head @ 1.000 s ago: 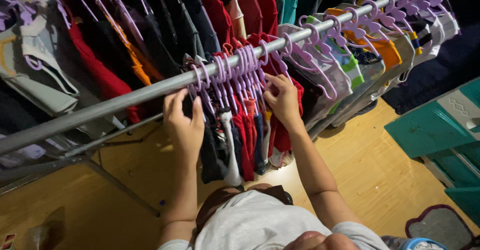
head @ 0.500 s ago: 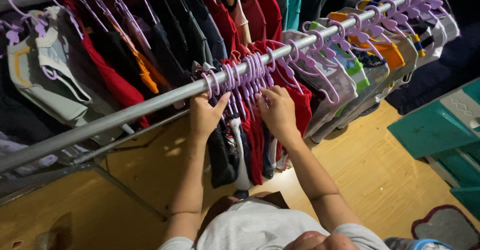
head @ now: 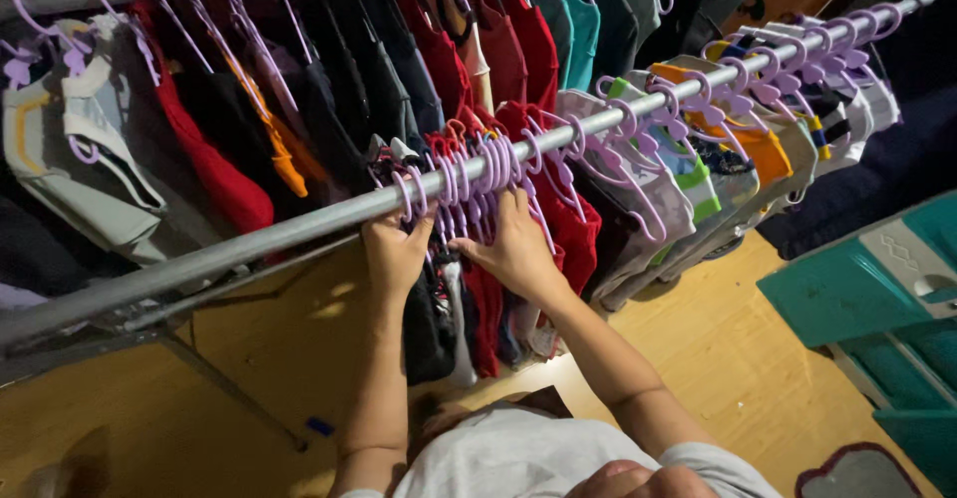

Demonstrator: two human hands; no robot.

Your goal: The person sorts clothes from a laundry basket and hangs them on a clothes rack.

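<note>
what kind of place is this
Probably a clothes storage or sorting corner in a home or small shop. Two metal rails are packed with garments on lilac plastic hangers, over a wooden floor, with teal plastic drawers beside them.

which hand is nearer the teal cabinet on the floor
Right. The right hand is among the purple hangers on the rail, on the side toward the teal cabinet; the left hand grips the hangers farther from it.

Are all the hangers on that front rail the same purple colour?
Yes: every hanger visible along the metal rail is pale purple plastic, including those both hands, left and right, are among.
</note>
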